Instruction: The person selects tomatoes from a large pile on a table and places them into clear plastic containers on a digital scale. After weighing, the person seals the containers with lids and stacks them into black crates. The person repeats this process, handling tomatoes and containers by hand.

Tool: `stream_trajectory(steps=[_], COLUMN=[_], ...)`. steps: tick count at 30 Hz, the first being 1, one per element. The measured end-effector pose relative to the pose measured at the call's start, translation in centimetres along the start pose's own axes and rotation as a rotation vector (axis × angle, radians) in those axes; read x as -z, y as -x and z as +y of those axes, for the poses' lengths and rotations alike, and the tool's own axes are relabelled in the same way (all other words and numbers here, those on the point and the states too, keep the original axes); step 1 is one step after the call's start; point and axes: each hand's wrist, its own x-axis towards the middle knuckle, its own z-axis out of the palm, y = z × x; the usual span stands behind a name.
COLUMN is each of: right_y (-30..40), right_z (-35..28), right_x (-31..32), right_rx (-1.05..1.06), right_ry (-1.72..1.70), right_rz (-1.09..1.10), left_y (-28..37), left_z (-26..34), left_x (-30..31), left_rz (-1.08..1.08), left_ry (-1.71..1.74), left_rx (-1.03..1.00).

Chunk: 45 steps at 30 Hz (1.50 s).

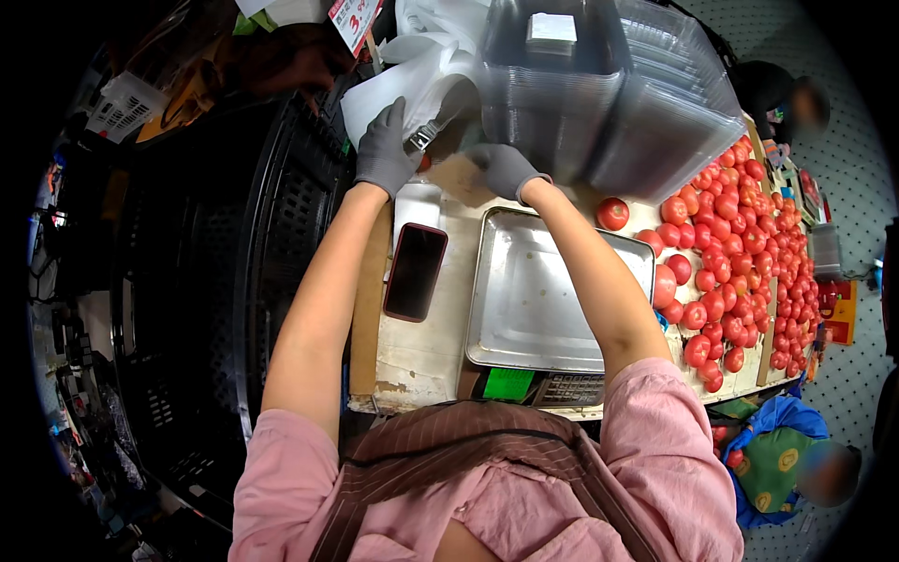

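Note:
My left hand (386,151), in a grey glove, is at the edge of white sheeting (372,105), fingers pointing away from me. Close beside its fingers is a metal clasp-like piece (421,137) against a dark, rounded brownish object that I cannot identify. My right hand (504,170), also gloved, is blurred near a brownish patch, and its grip is unclear. Below the hands, a smartphone (416,272) with a dark screen lies on the worn tabletop. To its right is a weighing scale with a bare metal pan (541,295), partly covered by my right forearm.
Tall stacks of clear plastic containers (555,112) stand behind my right hand. Many tomatoes (730,246) spread along the right side. Black plastic crates (274,211) rise at the left. A price sign (355,22) is at the top. Two people are at the far right.

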Motion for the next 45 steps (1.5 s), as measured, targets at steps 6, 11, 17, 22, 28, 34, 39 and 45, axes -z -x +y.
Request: stream_trajectory(steps=[6,11,17,22,28,34,39,45], right_y=[2.1,3.2,1.2,-0.3,-0.5,-0.3,-1.0,-2.3], right_z=[0.7,-0.9,-4.5,-4.9,-3.9,-4.2,-5.3,-5.7], right_x=[1.2,1.2,-3.1,-4.6,-3.8,-4.6,-6.8,-9.5], right_rx=[-0.201,-0.003,0.174,0.063,0.034,0.1,0.186,0.257], right_ry=[0.435,0.454,0.437,0.464,0.398,0.32,0.43,0.644], right_rz=[0.046,-0.02,0.087,0.085,0.143,0.162,0.15,0.15], left_y=[0.7,0.7,3.4,9.5,9.3,10.0,11.1,12.6], left_z=[0.8,0.9,0.4,0.3,0.7,2.0,2.4,2.3], left_x=[0.7,1.7,3.2,-0.1,-5.2,-4.1,-3.2,-3.4], left_rz=[-0.06,-0.045,0.198,0.077,-0.228,-0.415,-0.439,-0.439], left_ry=[-0.069,-0.083,0.043,0.277,-0.095,-0.125,-0.117,-0.077], left_rx=[-0.006,-0.097,-0.05,0.114,0.199,0.294,0.274,0.299])
